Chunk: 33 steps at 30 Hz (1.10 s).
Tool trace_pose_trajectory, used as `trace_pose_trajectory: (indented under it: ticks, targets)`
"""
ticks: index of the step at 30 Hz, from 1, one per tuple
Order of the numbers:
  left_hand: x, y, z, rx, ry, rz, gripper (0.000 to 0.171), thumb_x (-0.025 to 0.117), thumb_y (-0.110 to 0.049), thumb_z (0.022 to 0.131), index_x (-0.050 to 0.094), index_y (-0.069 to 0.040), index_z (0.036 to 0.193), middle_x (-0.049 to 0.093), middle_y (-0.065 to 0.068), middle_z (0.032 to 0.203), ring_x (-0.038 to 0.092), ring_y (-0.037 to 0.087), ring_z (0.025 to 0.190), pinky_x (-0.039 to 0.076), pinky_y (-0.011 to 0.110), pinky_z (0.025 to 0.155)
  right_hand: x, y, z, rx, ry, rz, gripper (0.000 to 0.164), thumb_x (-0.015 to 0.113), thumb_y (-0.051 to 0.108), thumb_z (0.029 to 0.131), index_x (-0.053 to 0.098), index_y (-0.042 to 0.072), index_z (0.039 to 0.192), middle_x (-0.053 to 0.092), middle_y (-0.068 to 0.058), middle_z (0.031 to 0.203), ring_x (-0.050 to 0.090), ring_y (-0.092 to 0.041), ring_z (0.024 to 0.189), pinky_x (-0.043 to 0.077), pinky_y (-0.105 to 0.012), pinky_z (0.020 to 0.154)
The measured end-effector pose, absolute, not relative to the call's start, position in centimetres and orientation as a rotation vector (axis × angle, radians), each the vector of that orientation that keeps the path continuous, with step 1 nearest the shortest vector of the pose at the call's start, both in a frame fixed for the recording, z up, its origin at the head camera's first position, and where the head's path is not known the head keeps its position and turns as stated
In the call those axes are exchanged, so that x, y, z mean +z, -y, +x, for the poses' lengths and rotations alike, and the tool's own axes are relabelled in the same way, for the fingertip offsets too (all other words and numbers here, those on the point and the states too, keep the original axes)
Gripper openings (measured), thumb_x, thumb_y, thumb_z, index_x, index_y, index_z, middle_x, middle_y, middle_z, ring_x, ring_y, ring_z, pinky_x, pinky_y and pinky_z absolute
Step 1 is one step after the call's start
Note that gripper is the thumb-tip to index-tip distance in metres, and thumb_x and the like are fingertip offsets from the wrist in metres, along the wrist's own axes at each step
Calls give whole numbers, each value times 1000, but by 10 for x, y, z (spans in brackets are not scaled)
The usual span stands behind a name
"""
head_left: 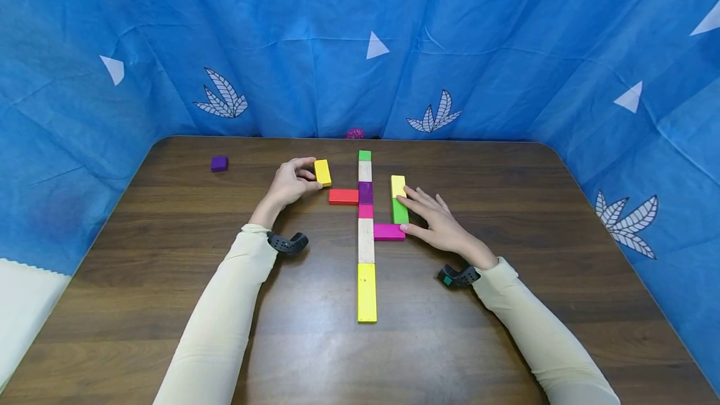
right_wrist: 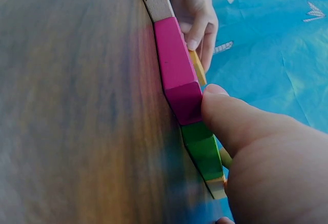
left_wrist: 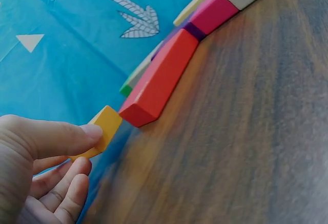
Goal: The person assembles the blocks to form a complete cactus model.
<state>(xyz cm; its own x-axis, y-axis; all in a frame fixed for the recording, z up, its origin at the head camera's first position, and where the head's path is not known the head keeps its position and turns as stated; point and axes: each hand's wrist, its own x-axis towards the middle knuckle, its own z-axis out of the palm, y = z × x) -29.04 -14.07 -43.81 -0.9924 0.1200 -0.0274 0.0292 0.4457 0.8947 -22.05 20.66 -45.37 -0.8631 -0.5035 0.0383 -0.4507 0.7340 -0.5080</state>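
My left hand [head_left: 291, 182] pinches a yellow block [head_left: 323, 173] between thumb and fingertips, left of the column of blocks. In the left wrist view that block [left_wrist: 108, 126] appears near the end of the red block [left_wrist: 161, 78]. My right hand [head_left: 440, 225] lies with fingers spread at the column's right side. Its thumb touches the end of the magenta block [head_left: 388, 232], and its fingertips reach the green block [head_left: 400, 211] and the small yellow block [head_left: 398, 185] above it. The right wrist view shows the thumb against the magenta block [right_wrist: 177, 55].
The straight column runs from a long yellow block [head_left: 367, 292] through white [head_left: 366, 241], pink [head_left: 365, 211], purple [head_left: 365, 193] and white to a green end block [head_left: 365, 155]. A lone purple block [head_left: 219, 164] sits far left on the wooden table [head_left: 140, 305]. Blue cloth [head_left: 315, 49] hangs behind.
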Motion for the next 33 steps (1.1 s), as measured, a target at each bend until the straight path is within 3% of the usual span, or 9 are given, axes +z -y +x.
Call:
trace_pose_trajectory:
  ticks: [8,25,33]
  targets:
    - [-442,139,-291,1477,-2618,161,65,75,-6,83,48,-4,143,61,19,115,60,27,98,47,19,72,-455,-207,-221,-780,-2830,-775,66,63,39,94,37,19,152,22,-6,163,14,-34,151,0,-65,117]
    - [-442,136,-293,1419,-2657,267,65,75,-4,82,49,0,142,59,18,119,59,26,96,46,22,75,-453,-207,-220,-789,-2831,-787,65,63,37,94,38,19,152,22,-7,163,14,-35,151,0,-65,117]
    - [-440,132,-291,1403,-2664,283,60,74,-4,83,53,1,138,61,19,118,62,27,97,50,30,82,-453,-206,-221,-786,-2838,-792,66,63,38,94,38,19,152,22,-6,163,14,-35,151,0,-65,117]
